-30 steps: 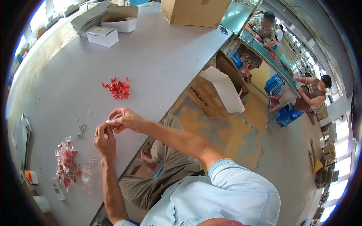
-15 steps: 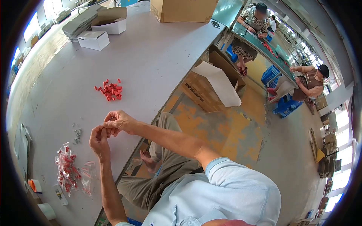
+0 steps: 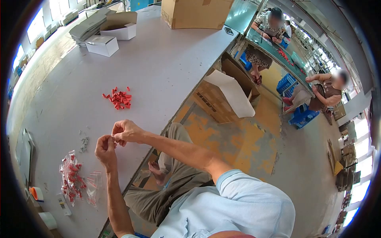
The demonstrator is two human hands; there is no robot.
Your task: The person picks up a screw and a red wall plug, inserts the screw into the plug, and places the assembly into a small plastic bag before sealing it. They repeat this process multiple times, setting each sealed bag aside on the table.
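Note:
My left hand [image 3: 106, 154] and my right hand [image 3: 127, 132] meet above the table near its edge, fingertips pinched closely together. Whatever lies between them is too small to make out. Just left of my left hand is a little heap of small grey metal screws or pins [image 3: 83, 144]. Beyond my right hand sits a pile of short red cylindrical pieces [image 3: 119, 98]. Clear bags packed with red pieces [image 3: 71, 176] lie to the left of my left forearm, beside flat clear zip bags [image 3: 93, 186].
White boxes [image 3: 102, 45] and a large cardboard carton [image 3: 196, 14] stand at the table's far side. An open carton [image 3: 216, 99] is on the floor to the right. A tape roll [image 3: 37, 194] lies at the left edge. Two people [image 3: 274, 27] sit at another bench.
My hands stay pinched together, with the fingers shifting slightly. The whole view has moved a little, so the table items appear slightly lower. The piles look unchanged.

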